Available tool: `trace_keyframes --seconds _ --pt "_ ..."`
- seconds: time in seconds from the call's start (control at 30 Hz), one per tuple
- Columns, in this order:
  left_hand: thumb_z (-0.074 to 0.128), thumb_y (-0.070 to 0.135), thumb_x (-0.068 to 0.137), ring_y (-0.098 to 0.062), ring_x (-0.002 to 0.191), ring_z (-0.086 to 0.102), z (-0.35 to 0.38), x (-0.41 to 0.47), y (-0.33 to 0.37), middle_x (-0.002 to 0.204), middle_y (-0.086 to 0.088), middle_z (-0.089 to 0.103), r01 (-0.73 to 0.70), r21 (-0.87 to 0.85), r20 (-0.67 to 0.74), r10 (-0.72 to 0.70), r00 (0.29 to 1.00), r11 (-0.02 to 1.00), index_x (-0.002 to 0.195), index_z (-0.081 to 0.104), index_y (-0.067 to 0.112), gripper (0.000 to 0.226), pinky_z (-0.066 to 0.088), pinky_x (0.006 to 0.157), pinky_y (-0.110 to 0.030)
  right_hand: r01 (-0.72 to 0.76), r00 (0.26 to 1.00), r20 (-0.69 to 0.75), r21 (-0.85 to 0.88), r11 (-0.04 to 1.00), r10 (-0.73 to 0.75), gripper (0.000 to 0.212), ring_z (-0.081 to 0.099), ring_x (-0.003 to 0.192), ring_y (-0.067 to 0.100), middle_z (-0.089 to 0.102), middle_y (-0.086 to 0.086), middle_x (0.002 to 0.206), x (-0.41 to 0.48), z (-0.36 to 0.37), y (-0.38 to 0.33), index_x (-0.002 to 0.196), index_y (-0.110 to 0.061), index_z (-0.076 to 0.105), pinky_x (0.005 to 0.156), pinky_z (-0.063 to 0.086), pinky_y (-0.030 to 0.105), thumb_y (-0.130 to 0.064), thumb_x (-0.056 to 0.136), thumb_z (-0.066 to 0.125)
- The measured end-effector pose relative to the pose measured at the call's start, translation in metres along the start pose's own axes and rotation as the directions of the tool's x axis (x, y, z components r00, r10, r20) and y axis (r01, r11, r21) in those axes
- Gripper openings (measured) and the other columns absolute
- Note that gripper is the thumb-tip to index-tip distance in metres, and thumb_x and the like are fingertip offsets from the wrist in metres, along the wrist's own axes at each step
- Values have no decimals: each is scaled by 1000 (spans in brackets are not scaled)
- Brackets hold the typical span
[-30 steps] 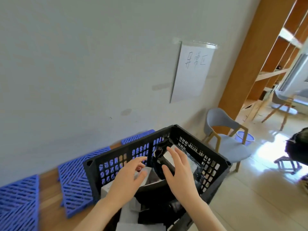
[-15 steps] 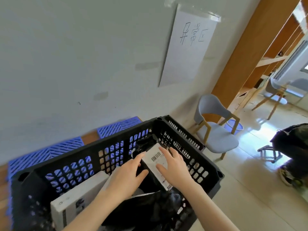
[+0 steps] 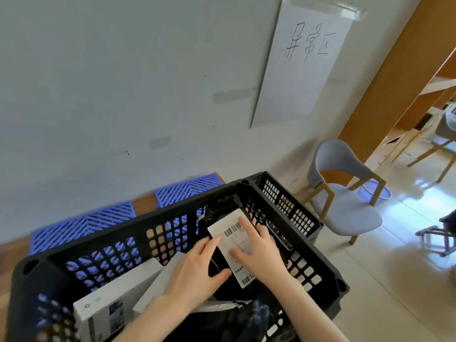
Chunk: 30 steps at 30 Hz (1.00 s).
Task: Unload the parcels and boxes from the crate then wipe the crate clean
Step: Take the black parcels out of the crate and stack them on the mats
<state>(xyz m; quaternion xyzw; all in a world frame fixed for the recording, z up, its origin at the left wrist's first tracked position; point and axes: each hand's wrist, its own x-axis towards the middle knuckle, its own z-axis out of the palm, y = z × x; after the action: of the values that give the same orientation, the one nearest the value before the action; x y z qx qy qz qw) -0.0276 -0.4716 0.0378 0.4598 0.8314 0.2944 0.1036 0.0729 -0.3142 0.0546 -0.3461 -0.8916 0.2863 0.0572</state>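
Head view. Compared with half a second earlier, the black plastic lattice crate (image 3: 172,218) fills more of the view and the taped white paper sheet with handwriting (image 3: 303,60) on the wall looms larger. The left thumb, which stood clear of the label, now touches its lower left edge.

The black film-wrapped parcel with a white barcode label (image 3: 228,233) stands tilted inside the crate, near its far right corner. The left hand (image 3: 195,270) grips the parcel's left edge between thumb and curled fingers. The right hand (image 3: 261,255) holds the right edge, with forefinger and thumb lying on the smooth label and the other fingers bent over the side.

Left of the hands, a white rectangular cardboard box (image 3: 116,292) and a flat grey box (image 3: 162,277) lean together in the crate. A crumpled, glossy black plastic bag (image 3: 246,317) lies at the near end.

Behind the crate, blue ribbed plastic floor mats (image 3: 81,223) rest on wooden boards along the pale wall. To the right, a grey-blue curved chair with wooden legs (image 3: 345,206) stands on shiny tiles, with a round blue plastic basin (image 3: 375,193) just behind it.
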Motion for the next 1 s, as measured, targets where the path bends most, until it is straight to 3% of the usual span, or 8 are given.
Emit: trace_keyframes --seconds 0.13,0.23,0.33,0.47,0.6,0.7,0.87,1.0 --pt "66 59 81 4 138 28 -1 -8 7 161 21 1 13 -50 -62 -16 998 999 151 16 47 87 30 92 -4 100 992 -84 44 994 -96 78 35 129 14 30 -10 138 -7 -12 -9 142 -57 12 108 34 48 -54 82 61" --pt "73 52 75 19 122 23 -10 -12 22 156 28 -23 -36 -134 -130 18 991 990 149 17 50 92 30 75 9 218 971 -128 132 967 -201 79 41 124 7 31 -16 134 -18 -20 -21 144 -57 12 109 35 48 -45 85 63" --pt "78 45 75 16 129 23 -23 -16 37 160 23 -16 -121 -142 -304 73 950 982 145 19 55 93 33 85 3 350 932 -211 316 882 -295 81 38 127 9 26 -14 137 -34 -27 -36 144 -56 17 95 52 34 -27 87 67" --pt "84 30 74 -8 148 19 -41 -38 47 163 16 -9 -123 -105 -443 64 894 987 148 24 47 97 40 104 -20 481 870 -296 326 814 -396 80 30 132 7 20 -18 142 -56 -32 -53 146 -52 23 98 51 32 -22 87 68" --pt "84 17 74 13 140 19 -60 -78 44 163 13 -4 -72 -112 -546 -1 838 991 149 26 46 99 34 95 1 619 780 -326 281 734 -533 82 27 136 9 23 -19 146 -81 -26 -81 144 -52 24 101 47 31 -18 84 69" --pt "85 14 73 21 135 15 -77 -111 37 162 12 -3 -11 -111 -603 -59 796 994 148 27 48 101 30 91 6 671 740 -332 300 678 -585 78 27 136 9 25 -19 147 -97 -14 -109 143 -46 32 101 48 31 -13 83 70" --pt "88 20 68 20 132 21 -116 -166 17 158 6 8 125 -34 -686 -114 719 992 145 34 43 97 29 91 7 686 723 -316 435 583 -615 66 30 137 9 27 -15 145 -124 11 -158 141 -38 40 100 49 29 -9 87 66" --pt "89 25 68 14 134 23 -138 -216 -3 146 6 21 224 -60 -776 -187 602 973 143 31 48 97 37 97 -6 696 699 -274 473 540 -661 60 33 130 2 34 -20 136 -148 38 -203 140 -38 40 97 45 15 -14 91 63"
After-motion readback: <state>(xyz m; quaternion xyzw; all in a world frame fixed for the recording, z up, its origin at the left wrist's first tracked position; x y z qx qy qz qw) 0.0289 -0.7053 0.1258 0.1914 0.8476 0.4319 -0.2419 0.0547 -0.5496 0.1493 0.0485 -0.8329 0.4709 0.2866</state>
